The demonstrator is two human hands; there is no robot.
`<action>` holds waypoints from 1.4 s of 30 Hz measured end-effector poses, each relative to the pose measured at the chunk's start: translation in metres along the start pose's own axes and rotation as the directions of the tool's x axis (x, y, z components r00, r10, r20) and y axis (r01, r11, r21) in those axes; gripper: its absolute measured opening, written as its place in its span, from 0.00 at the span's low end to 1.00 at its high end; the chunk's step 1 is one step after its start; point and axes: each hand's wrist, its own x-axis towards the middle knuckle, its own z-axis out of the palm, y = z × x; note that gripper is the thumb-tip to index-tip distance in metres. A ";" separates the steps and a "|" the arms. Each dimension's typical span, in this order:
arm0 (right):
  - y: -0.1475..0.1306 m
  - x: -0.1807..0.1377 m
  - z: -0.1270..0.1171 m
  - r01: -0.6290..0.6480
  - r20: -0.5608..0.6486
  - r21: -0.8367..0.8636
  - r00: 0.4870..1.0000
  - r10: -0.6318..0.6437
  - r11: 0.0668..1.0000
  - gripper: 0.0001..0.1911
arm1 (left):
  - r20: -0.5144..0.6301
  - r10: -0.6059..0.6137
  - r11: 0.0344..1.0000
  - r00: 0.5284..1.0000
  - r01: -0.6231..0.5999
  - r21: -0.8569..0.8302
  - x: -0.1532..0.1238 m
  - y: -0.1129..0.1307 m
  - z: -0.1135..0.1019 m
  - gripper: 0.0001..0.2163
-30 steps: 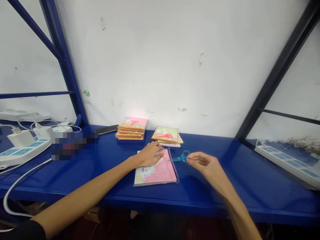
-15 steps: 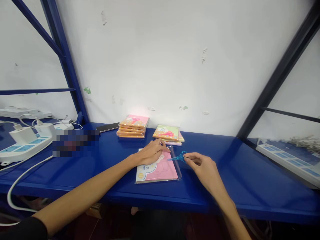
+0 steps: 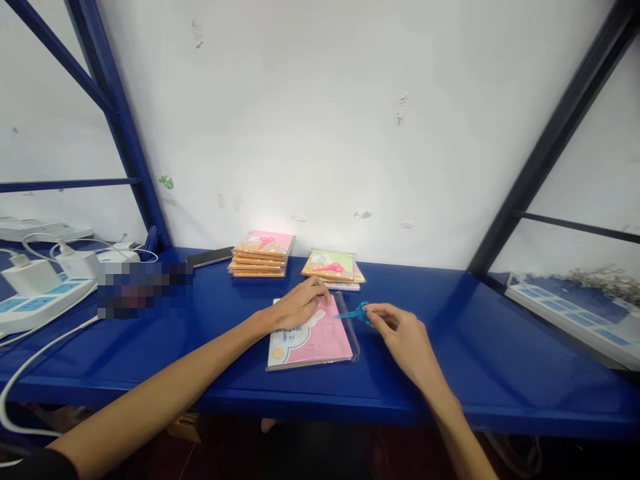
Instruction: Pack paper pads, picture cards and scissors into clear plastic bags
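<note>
A pink booklet in a clear plastic sleeve (image 3: 313, 340) lies near the front of the blue shelf (image 3: 450, 347). My left hand (image 3: 299, 305) rests on its upper part, fingers bent and pressing down. My right hand (image 3: 400, 333) pinches the handle of small blue scissors (image 3: 354, 312), whose tip lies at the sleeve's open right edge.
Behind stand a stack of orange-edged booklets (image 3: 260, 253) and a lower pile with a green cover (image 3: 333, 269). A dark phone (image 3: 213, 257) lies near the wall. White power strips with chargers and cables (image 3: 35, 287) sit at the left, another strip (image 3: 575, 317) at the right.
My right hand has slid the blue scissors a little left toward the sleeve's edge. My left hand stays on the booklet, its fingers shifting slightly.
</note>
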 end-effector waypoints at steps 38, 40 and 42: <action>-0.023 -0.023 0.027 0.178 0.245 -0.217 0.962 -0.122 0.960 0.25 | -0.060 -0.232 0.929 0.971 0.240 0.283 0.004 -0.003 0.010 0.21; -0.028 -0.029 0.023 0.152 0.221 -0.343 0.972 -0.078 0.927 0.31 | -0.062 -0.244 0.917 0.968 0.251 0.310 0.005 -0.004 0.009 0.21; -0.033 -0.034 0.020 0.098 0.165 -0.484 0.986 -0.020 0.869 0.27 | -0.074 -0.261 0.908 0.963 0.270 0.321 0.006 -0.004 0.008 0.22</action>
